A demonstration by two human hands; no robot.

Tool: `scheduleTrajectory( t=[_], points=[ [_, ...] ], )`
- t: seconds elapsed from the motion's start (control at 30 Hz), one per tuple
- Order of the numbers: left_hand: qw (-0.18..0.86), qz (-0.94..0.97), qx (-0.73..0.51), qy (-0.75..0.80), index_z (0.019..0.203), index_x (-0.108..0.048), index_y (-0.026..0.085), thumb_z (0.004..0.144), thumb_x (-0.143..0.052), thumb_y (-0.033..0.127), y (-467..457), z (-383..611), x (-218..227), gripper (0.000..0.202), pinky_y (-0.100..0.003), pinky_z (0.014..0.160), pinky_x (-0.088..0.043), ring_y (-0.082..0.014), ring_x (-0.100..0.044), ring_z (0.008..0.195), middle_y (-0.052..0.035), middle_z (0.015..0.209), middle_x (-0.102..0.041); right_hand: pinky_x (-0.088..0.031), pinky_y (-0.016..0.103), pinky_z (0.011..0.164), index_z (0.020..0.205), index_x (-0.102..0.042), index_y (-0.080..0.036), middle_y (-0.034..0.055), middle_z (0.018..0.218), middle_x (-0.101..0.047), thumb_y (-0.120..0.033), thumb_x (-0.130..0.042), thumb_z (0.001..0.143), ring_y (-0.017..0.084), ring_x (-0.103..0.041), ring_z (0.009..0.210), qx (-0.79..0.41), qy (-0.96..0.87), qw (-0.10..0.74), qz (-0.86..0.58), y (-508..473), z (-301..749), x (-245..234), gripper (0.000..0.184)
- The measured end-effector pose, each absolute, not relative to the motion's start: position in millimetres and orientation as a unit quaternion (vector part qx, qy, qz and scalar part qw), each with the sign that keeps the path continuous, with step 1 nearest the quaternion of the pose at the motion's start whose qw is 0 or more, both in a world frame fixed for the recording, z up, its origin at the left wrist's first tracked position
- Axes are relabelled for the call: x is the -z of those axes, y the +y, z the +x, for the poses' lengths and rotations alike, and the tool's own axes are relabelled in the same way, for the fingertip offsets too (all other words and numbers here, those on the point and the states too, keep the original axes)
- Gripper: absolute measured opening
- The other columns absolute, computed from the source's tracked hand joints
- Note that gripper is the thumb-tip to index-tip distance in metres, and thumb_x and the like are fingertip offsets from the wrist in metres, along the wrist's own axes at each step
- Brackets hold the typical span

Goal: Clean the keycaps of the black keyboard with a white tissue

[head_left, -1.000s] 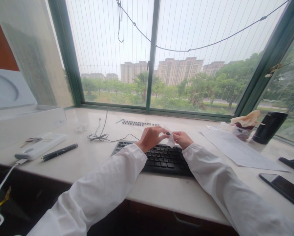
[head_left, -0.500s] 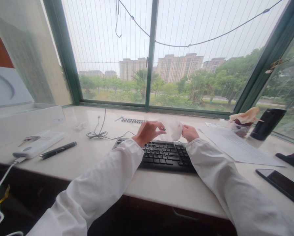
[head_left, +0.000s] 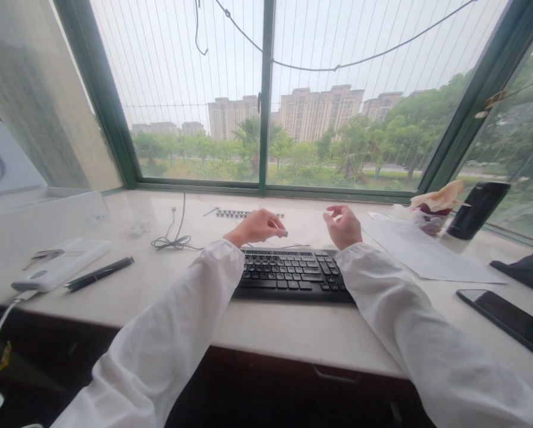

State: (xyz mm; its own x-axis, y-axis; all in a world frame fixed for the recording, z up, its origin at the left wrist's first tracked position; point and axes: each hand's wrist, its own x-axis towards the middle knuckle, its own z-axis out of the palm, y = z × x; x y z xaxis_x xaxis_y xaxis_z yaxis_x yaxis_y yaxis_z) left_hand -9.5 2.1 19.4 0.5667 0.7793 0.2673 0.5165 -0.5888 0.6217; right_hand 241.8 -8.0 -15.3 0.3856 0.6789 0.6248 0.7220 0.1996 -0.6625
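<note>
My left hand [head_left: 258, 226] hovers above the back edge of a black keyboard [head_left: 288, 285], thumb and fingers pinched together. Between the fingertips is a small keycap [head_left: 285, 234], largely covered by them. To the right, my right hand [head_left: 344, 227] is raised over the keyboard's back right corner. Its fingers are curled but apart, with nothing seen in them. Behind my left hand, a row of small keycaps [head_left: 233, 213] lies on the white desk [head_left: 248, 330], partly hidden by that hand.
On the left are a coiled cable [head_left: 171, 242], a pen [head_left: 99, 274], a white power bank [head_left: 55, 273] and a white box [head_left: 43, 220]. Rightward lie a printed paper [head_left: 427, 252], a phone [head_left: 510, 324] and a black cylinder [head_left: 478, 210]. A window stands behind the desk.
The white tissue stretched between my hands is gone from view. My right hand has loosened its grip, and the hands have moved apart. The camera view has shifted slightly.
</note>
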Motion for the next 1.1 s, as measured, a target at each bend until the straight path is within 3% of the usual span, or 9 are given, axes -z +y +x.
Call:
scheduleTrajectory(
  t=[0.1,0.3,0.57,0.7,0.87,0.97,1.1],
  points=[
    [0.283,0.847,-0.258,0.368,0.09,-0.078,0.018,0.076,-0.07,0.038,0.7,-8.3,-20.3,0.026,-0.019,0.042,-0.039,-0.0064,-0.051,0.047,-0.0056,0.08,-0.074,-0.045,0.033,0.072,0.086,-0.069,-0.021,0.0038,0.082,-0.068,-0.041,-0.06,0.079,0.016,-0.054,0.065,-0.055,-0.658,0.482,-0.576,-19.9,221.5,14.0,0.023],
    [0.273,0.848,-0.275,0.361,0.094,-0.078,0.019,0.076,-0.069,0.037,3.9,-8.1,-16.6,0.027,-0.019,0.047,-0.042,-0.0091,-0.056,0.055,-0.0054,0.083,-0.074,-0.049,0.031,0.071,0.094,-0.069,-0.019,0.0062,0.086,-0.074,-0.045,-0.065,0.078,0.017,-0.064,0.075,-0.213,-0.73,0.428,-0.489,-19.0,204.7,25.7,0.031],
    [0.218,0.87,-0.318,0.308,0.094,-0.077,0.022,0.081,-0.064,0.032,3.4,-2.6,-10.0,0.021,-0.026,0.08,-0.05,-0.0163,-0.067,0.087,-0.0024,0.093,-0.075,-0.052,0.041,0.087,0.105,-0.062,-0.017,0.0099,0.091,-0.075,-0.04,-0.076,0.071,0.023,-0.07,0.089,-0.371,-0.698,0.433,-0.433,-17.0,202.6,30.7,0.043],
    [0.221,0.858,-0.349,0.304,0.097,-0.075,0.02,0.081,-0.066,0.034,1.9,2.3,-6.3,0.024,-0.025,0.074,-0.051,-0.0173,-0.068,0.086,-0.0042,0.093,-0.075,-0.052,0.041,0.089,0.104,-0.063,-0.017,0.0079,0.085,-0.076,-0.038,-0.079,0.068,0.023,-0.07,0.088,-0.376,-0.692,0.438,-0.433,-21.2,199.1,29.6,0.045],
    [0.222,0.846,-0.357,0.329,0.085,-0.077,0.018,0.08,-0.067,0.04,2.5,1.0,-6.9,0.025,-0.023,0.065,-0.052,-0.0175,-0.067,0.081,-0.006,0.085,-0.074,-0.052,0.039,0.087,0.098,-0.068,-0.017,0.0074,0.085,-0.076,-0.038,-0.078,0.068,0.021,-0.07,0.084,-0.373,-0.68,0.436,-0.456,-20.1,201.0,29.9,0.038],
    [0.266,0.842,-0.319,0.344,0.087,-0.077,0.017,0.077,-0.069,0.044,4.5,-2.5,-7.7,0.03,-0.019,0.047,-0.045,-0.0146,-0.064,0.067,-0.0068,0.08,-0.073,-0.053,0.036,0.08,0.095,-0.07,-0.015,0.0082,0.085,-0.076,-0.038,-0.077,0.069,0.019,-0.069,0.079,-0.37,-0.677,0.43,-0.469,-20.8,200.4,28.3,0.035],
    [0.297,0.838,-0.281,0.362,0.089,-0.078,0.016,0.073,-0.072,0.043,6.2,-6.7,-9.7,0.032,-0.019,0.043,-0.04,-0.0085,-0.054,0.051,-0.0064,0.077,-0.072,-0.052,0.031,0.069,0.091,-0.071,-0.014,0.01,0.085,-0.076,-0.043,-0.073,0.072,0.017,-0.067,0.072,-0.361,-0.689,0.414,-0.473,-26.0,194.8,23.7,0.036]
  ],
)
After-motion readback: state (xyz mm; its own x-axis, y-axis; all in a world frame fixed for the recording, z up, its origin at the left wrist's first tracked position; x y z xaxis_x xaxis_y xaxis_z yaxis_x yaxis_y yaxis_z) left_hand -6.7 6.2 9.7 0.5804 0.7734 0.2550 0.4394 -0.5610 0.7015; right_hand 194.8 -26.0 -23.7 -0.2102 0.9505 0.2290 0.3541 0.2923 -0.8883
